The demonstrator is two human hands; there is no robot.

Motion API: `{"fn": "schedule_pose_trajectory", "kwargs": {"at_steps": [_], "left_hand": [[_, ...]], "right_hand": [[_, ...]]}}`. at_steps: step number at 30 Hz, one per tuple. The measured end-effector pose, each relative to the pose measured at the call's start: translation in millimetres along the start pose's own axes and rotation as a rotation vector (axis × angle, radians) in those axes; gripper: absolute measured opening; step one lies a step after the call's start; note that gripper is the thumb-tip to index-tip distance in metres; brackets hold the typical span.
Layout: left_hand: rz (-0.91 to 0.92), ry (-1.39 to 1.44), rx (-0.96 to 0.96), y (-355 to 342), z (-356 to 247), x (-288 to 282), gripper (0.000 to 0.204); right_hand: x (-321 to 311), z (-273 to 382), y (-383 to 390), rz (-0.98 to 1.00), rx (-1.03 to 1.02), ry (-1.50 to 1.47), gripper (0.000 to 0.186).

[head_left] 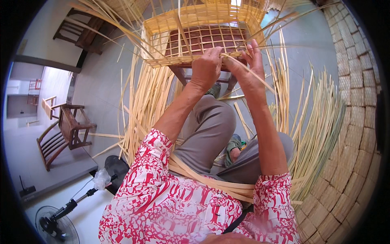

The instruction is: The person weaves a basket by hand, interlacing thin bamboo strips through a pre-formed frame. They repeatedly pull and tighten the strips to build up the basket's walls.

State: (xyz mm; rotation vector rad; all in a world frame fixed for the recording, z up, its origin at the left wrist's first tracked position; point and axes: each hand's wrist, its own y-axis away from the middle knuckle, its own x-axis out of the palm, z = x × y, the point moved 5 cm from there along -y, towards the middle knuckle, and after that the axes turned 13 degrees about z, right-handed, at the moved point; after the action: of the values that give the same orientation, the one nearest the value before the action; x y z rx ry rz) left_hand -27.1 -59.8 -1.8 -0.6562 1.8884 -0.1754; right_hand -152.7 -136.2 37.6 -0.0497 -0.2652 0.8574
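Note:
A partly woven bamboo basket point(195, 16) with an open grid and long loose splints rests on a dark wooden stool point(178, 75) in front of me. My left hand point(205, 67) is closed at the basket's near rim, its fingers pinching a pale bamboo strip point(260, 79) there. Just right of it, my right hand point(248, 71) holds the same strip near the thumb, with fingertips raised beside the rim. The strip slants down to the right past my wrist. More flat strips point(195, 179) lie across my lap.
Long splints lie in heaps at left point(134, 101) and right point(321, 122). Stacked woven pieces point(353, 134) line the right side. Wooden chairs point(73, 126) are at left. A standing fan point(57, 223) with a plastic bag point(101, 179) is at lower left.

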Motion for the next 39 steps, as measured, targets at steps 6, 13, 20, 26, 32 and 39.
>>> {"fn": "schedule_pose_trajectory", "kwargs": {"at_steps": [6, 13, 20, 26, 32, 39], "left_hand": [[0.091, -0.063, -0.097, -9.3, 16.1, 0.3, 0.012], [0.18, 0.017, -0.032, 3.1, 31.7, -25.0, 0.009], [0.123, 0.175, 0.011, 29.6, 32.1, -55.3, 0.023], [0.0, 0.078, 0.274, 67.9, -9.9, -50.6, 0.035], [0.115, 0.046, 0.324, -4.2, -56.9, 5.0, 0.04], [0.185, -0.051, 0.29, -23.7, -60.0, 19.6, 0.023]], "right_hand": [[-31.4, -13.9, 15.4, 0.111, 0.215, 0.174, 0.087], [-83.5, -66.1, 23.3, -0.315, 0.547, -0.535, 0.03], [-89.3, -98.9, 12.2, -0.403, 0.48, -0.521, 0.023], [-86.6, -98.5, 14.8, -0.386, 0.466, -0.51, 0.02], [-82.9, -99.3, 12.0, -0.35, 0.447, -0.563, 0.022], [-73.9, -80.3, 19.5, -0.427, 0.291, -0.721, 0.026]]}}
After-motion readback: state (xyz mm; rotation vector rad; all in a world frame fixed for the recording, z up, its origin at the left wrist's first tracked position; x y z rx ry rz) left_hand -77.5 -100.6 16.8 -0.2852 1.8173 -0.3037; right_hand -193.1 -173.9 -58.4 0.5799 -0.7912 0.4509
